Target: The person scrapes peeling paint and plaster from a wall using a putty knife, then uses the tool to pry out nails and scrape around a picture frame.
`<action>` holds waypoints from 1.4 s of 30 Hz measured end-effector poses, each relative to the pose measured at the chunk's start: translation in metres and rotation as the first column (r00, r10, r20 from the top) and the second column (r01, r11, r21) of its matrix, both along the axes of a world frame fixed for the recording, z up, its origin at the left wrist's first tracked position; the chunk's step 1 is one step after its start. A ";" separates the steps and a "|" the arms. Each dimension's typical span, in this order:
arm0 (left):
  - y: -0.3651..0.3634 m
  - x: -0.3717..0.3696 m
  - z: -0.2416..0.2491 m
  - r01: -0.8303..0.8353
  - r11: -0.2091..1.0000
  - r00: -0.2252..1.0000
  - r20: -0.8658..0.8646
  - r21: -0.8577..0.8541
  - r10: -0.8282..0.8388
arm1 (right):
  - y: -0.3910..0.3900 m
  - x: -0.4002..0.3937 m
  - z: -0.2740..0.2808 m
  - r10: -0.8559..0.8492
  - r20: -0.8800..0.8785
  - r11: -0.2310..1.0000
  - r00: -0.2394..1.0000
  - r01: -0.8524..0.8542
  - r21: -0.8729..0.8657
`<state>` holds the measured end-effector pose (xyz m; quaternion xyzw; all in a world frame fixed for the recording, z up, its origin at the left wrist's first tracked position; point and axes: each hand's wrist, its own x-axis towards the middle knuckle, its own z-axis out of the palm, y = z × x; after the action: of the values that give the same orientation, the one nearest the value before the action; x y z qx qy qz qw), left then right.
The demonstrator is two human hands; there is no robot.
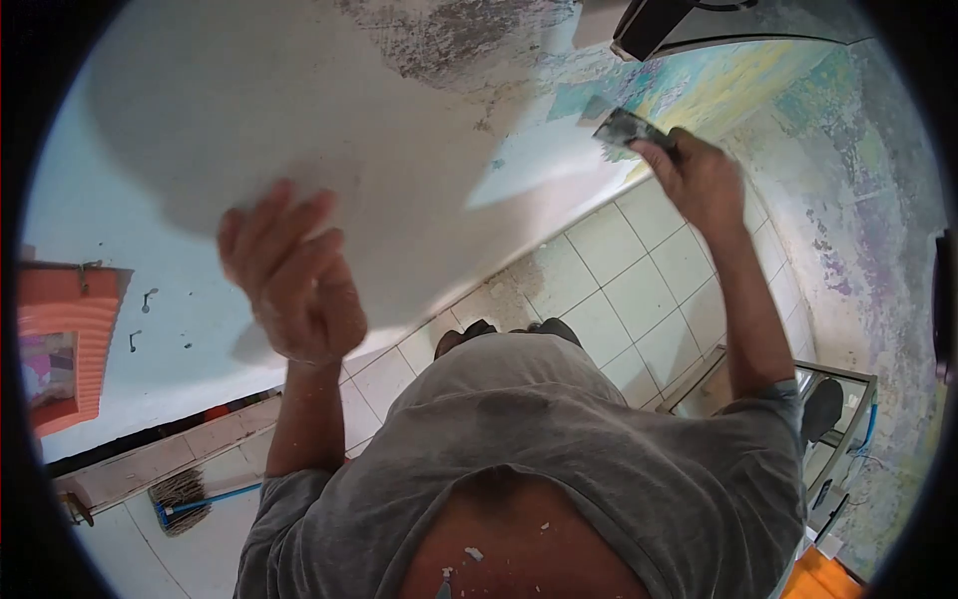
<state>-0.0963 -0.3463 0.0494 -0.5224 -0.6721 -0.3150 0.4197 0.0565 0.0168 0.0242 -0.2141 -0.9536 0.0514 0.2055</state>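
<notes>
A scraper [629, 130] with a wide, flat blade is gripped in my right hand [704, 185], the thumb pressed along it. Its blade is right at the wall [399, 150], beside a patch of peeling green and yellow paint [679, 90]. Raised in front of the white part of the wall, my left hand [294, 275] holds nothing. Its fingers are apart, loosely bent and slightly smeared by motion. Higher up, the wall carries a rough grey area [449, 45] of bare plaster.
White floor tiles [609, 270] run along the wall's base. A broom [185, 502] with a blue handle lies at lower left, below an orange frame [70, 344] on the wall. To the right stands a metal-framed rack [848, 399]. A dark object [654, 25] hangs at the top.
</notes>
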 end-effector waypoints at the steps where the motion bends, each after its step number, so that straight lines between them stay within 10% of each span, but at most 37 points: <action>1: -0.005 -0.009 -0.004 -0.073 0.997 0.997 -0.027 -0.015 0.072 | 0.015 -0.003 0.001 0.023 -0.004 0.995 1.000 -0.022 0.097; 5: 0.006 -0.031 -0.020 -0.255 0.966 0.927 -0.294 -0.045 0.231 | 0.045 -0.014 0.009 0.049 0.033 0.983 0.998 -0.054 0.175; 20: 0.011 -0.035 -0.027 -0.299 0.954 0.914 -0.290 -0.010 0.283 | 0.007 -0.049 -0.022 0.280 0.030 0.927 0.960 -0.278 0.250; 29: 0.012 -0.033 -0.028 -0.261 0.965 0.945 -0.201 0.020 0.260 | 0.027 -0.023 0.004 0.013 0.204 0.982 0.979 -0.051 0.182; 31: 0.011 -0.033 -0.030 -0.277 0.961 0.939 -0.208 0.016 0.274 | -0.012 -0.053 -0.025 0.352 0.051 0.917 0.934 -0.356 0.182; 42: 0.013 -0.036 -0.029 -0.287 0.957 0.928 -0.239 0.032 0.286 | 0.021 -0.038 -0.012 0.127 0.051 0.963 0.991 -0.136 0.232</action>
<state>-0.1318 -0.3337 0.0199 -0.4540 -0.6857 -0.1834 0.5386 0.0185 0.0379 0.0126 -0.1254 -0.9686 -0.0521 0.2083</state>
